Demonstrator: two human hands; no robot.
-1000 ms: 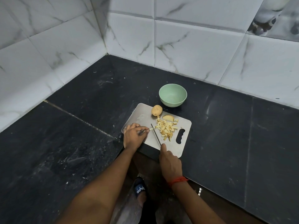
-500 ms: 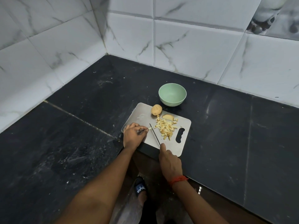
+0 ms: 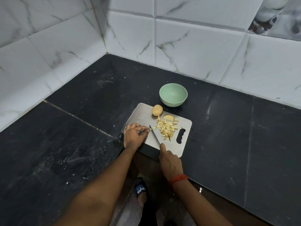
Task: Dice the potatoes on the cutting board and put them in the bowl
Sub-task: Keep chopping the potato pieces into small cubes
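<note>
A steel cutting board (image 3: 141,115) lies at the counter's front edge. On it are a whole potato (image 3: 157,110), a potato wedge (image 3: 168,117) and a pile of diced potato (image 3: 166,128). My left hand (image 3: 133,136) rests on the board's left part, fingertips curled and pinching the last stub of a potato strip, mostly hidden. My right hand (image 3: 170,162) grips the knife (image 3: 154,135), whose blade lies right beside the left fingertips, left of the pile. The green bowl (image 3: 173,102) stands empty just behind the board.
The black stone counter (image 3: 81,144) meets white marble-tiled walls (image 3: 195,46) at the back and left. The board overhangs the counter's front edge slightly. A foot in a blue sandal (image 3: 140,187) shows on the floor below.
The knife blade has shifted left toward my left fingertips, and the potato strip sticking out from them has become shorter. Both hands otherwise stay in place.
</note>
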